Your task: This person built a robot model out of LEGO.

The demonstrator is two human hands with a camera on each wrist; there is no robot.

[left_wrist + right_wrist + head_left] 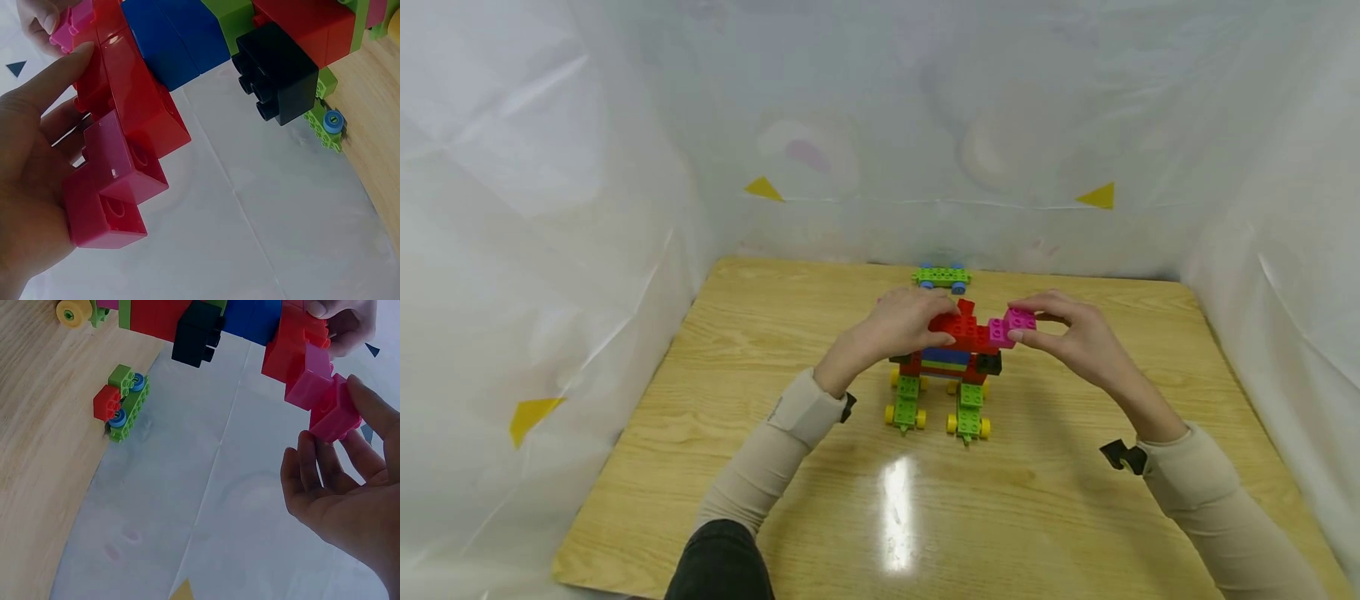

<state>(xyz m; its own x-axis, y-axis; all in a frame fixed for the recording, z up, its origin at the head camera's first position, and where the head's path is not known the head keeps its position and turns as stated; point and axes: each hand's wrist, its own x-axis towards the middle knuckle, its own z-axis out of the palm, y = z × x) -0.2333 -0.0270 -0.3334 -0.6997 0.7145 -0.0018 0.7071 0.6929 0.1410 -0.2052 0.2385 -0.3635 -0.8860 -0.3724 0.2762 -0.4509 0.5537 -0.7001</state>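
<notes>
A toy-brick build stands on the table, on green wheeled bases (907, 404) with yellow wheels. Its upper part has red bricks (976, 336), blue bricks (178, 40) and a black brick (281, 75). My left hand (898, 323) grips the red bricks at the top, thumb on the near side. Pink bricks (115, 169) on that side lie beside its palm. On the other side, my right hand (1078, 337) pinches a pink brick (337, 411) between thumb and fingers. This brick touches another pink brick (310, 376); whether it is fully pressed on, I cannot tell.
Behind the build, a green wheeled base (942, 277) with blue wheels stands near the table's back edge. White plastic sheeting (880, 125) hangs around the wooden table (737, 333), with yellow tape pieces (1097, 197) on it.
</notes>
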